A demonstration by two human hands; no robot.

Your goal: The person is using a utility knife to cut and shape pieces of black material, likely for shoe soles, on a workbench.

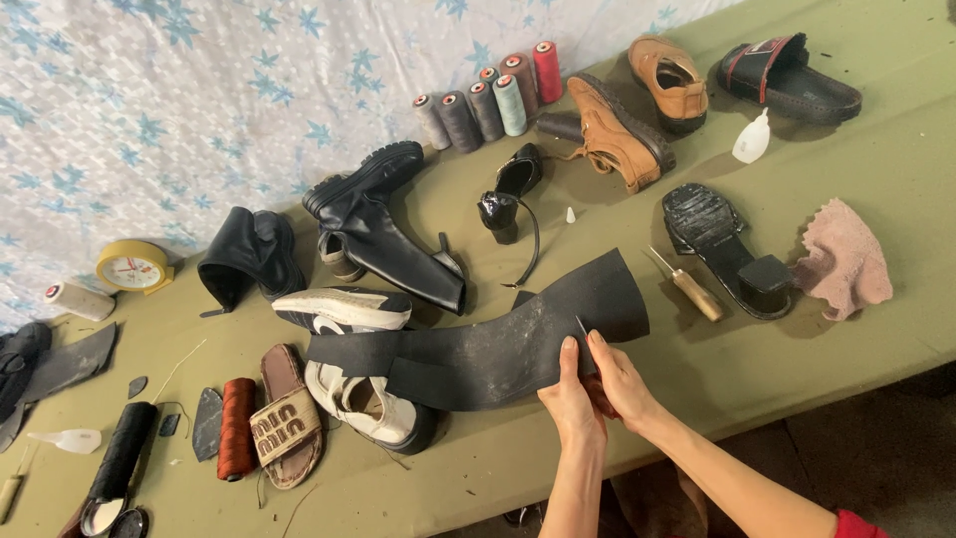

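Black rubber sheet (498,344) curls above the green worktop (896,169), over white sneakers (368,403). Left hand (573,399) pinches its near edge; right hand (619,384) clamps what seems a small blade (582,331) against it.

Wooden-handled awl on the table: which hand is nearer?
Right. The right hand grips the black rubber sheet just below-left of the awl. The left hand holds the same sheet, one hand farther left. Neither touches the awl.

Bare table (876,189) beyond pink rag (846,261)
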